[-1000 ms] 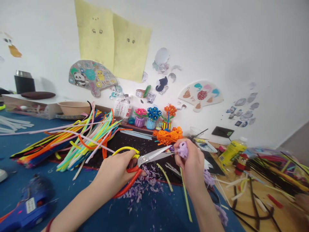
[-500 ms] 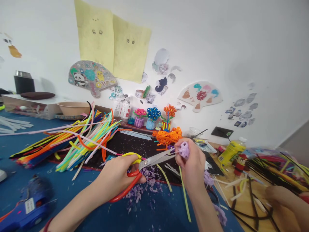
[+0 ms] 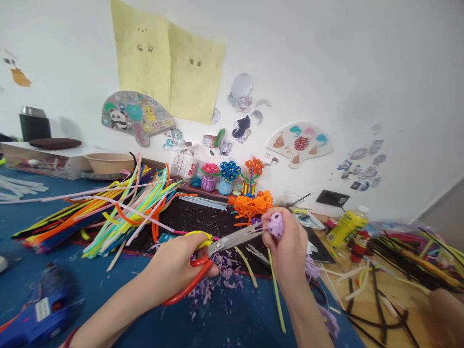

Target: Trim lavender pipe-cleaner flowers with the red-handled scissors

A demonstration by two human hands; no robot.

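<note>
My left hand (image 3: 183, 261) is closed around the red and yellow handles of a pair of scissors (image 3: 234, 240). Their blades point right, slightly apart, with the tips at the fingers of my right hand (image 3: 286, 246). That hand pinches a light purple pipe-cleaner flower (image 3: 275, 224) between thumb and fingers. What lies between the blade tips is too small to make out. Purple fuzz clippings (image 3: 221, 280) are scattered on the blue table below the scissors. More purple flowers (image 3: 328, 321) lie beside my right forearm, partly hidden by it.
A heap of coloured pipe cleaners (image 3: 134, 208) spreads at left, behind a blue glue gun (image 3: 52, 309). Orange flowers (image 3: 252, 205) and small flower pots (image 3: 224, 186) stand at the back. A yellow bottle (image 3: 348, 227) is at right, and another person's hand (image 3: 447, 309) shows at the edge.
The other person's hand at right has moved away toward the right edge. My hands, the scissors and the purple flower have hardly moved; the view has shifted slightly.
</note>
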